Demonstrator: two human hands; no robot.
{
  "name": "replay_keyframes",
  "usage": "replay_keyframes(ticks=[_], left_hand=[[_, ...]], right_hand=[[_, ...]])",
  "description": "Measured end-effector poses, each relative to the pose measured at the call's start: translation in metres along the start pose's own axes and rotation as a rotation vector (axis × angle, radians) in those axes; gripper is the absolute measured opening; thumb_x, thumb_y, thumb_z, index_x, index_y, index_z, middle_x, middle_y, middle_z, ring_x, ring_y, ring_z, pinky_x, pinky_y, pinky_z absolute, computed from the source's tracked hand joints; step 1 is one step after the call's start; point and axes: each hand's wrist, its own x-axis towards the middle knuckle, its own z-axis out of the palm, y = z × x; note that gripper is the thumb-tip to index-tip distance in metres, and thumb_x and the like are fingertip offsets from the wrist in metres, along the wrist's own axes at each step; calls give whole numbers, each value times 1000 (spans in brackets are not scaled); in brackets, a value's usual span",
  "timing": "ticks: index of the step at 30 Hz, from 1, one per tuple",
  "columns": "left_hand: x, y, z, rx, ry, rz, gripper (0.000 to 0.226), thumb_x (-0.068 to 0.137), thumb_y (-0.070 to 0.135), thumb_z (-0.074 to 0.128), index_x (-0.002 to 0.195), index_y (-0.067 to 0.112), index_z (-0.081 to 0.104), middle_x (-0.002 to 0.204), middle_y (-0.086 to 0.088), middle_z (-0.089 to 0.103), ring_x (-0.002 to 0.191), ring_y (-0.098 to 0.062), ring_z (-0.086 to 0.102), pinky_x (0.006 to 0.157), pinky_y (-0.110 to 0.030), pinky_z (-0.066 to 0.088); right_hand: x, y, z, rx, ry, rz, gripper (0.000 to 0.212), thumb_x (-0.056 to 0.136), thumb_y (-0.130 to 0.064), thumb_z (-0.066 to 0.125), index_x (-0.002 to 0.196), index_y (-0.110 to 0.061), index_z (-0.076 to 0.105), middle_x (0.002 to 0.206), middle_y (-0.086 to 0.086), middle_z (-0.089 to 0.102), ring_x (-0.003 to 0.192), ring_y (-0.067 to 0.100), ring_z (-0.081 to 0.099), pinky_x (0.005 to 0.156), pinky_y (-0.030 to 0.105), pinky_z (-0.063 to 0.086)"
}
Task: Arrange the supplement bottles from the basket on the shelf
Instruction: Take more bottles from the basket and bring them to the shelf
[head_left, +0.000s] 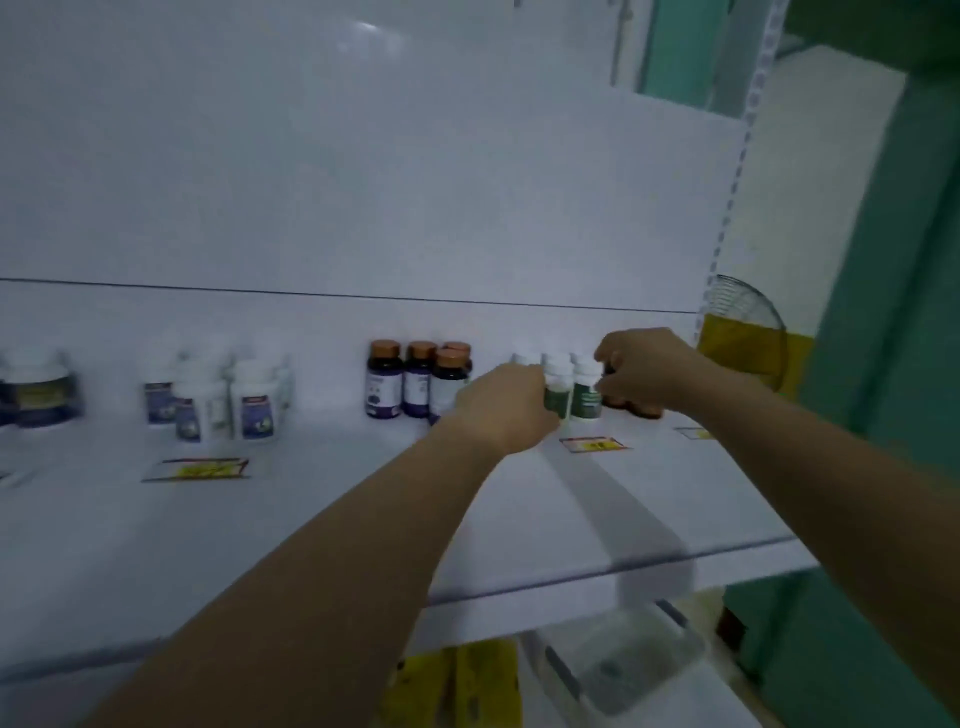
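Note:
On the white shelf (322, 499) stands a group of white-capped bottles with green labels (586, 396). My left hand (503, 406) grips the front left bottle of that group (559, 391) from the left. My right hand (647, 370) curls over the top of a dark brown bottle (638, 409) just right of the green ones; its palm hides most of that bottle. Left of my hands stand several purple-labelled bottles with copper caps (410, 384).
Further left are white bottles with blue labels (223, 400) and a wide blurred jar (39, 395). Price tags (200, 469) lie on the shelf front. A clear basket (623, 670) sits below the shelf edge, beside yellow packs (467, 686). A fan (743, 338) stands right of the shelf.

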Motion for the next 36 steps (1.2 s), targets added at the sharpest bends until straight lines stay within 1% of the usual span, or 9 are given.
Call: replay_keyframes(ticks=[2,6,10,16,20,23,30,33,36], left_hand=[[-10,-27,-11,35,33,-158,30,92,31,53,113,10,52,112,-7,59,100,-27,56,78,-34,45],[-45,-73,-11,127,127,-379,30,94,36,48,113,13,50,116,-8,54,97,-23,51,80,-34,43],[-74,-105,15,192,67,-538,43,98,39,39,130,10,42,131,-11,46,119,-27,46,94,-36,39],[-75,-125,36,237,-117,-537,61,100,46,23,148,9,18,157,-10,15,142,-27,18,115,-40,19],[-77,-130,39,257,-221,-555,65,99,50,13,151,12,6,159,-6,1,146,-24,3,118,-40,6],[-78,-129,39,244,-223,-570,65,99,51,11,151,15,1,159,-3,-3,146,-21,-2,118,-38,1],[-78,-125,35,232,-209,-587,65,99,52,14,151,13,8,159,-5,5,146,-22,5,118,-38,7],[-74,-117,27,95,-62,-632,66,96,53,35,145,10,27,152,-7,29,138,-23,30,111,-37,26],[-63,-100,17,-202,106,-640,80,87,51,56,148,14,20,153,-4,29,138,-20,32,107,-32,30]], right_hand=[[23,-24,7,92,-28,-127,42,89,-22,60,130,-15,53,131,7,56,120,24,49,88,26,41],[59,-69,25,233,-31,-304,38,93,-26,55,129,-13,53,129,12,56,115,26,52,82,25,38],[79,-100,57,324,-41,-306,39,97,-31,45,129,-8,47,125,19,53,108,32,52,78,31,39],[94,-122,90,402,-66,-240,48,96,-39,47,134,-10,39,127,22,41,98,35,53,80,38,47],[100,-124,103,482,-13,-232,36,96,-29,51,123,-7,41,115,20,49,81,26,47,68,34,38],[103,-123,108,512,31,-235,27,96,-22,51,118,-9,42,107,19,53,78,25,49,66,36,44],[97,-115,101,631,37,-248,24,93,-24,56,114,-15,50,105,16,59,83,28,57,75,41,55],[91,-107,84,745,62,-293,25,91,-26,59,114,-17,54,106,12,61,84,26,57,71,36,53],[81,-98,57,833,42,-354,28,91,-30,60,116,-21,55,106,6,58,85,21,57,61,24,48]])
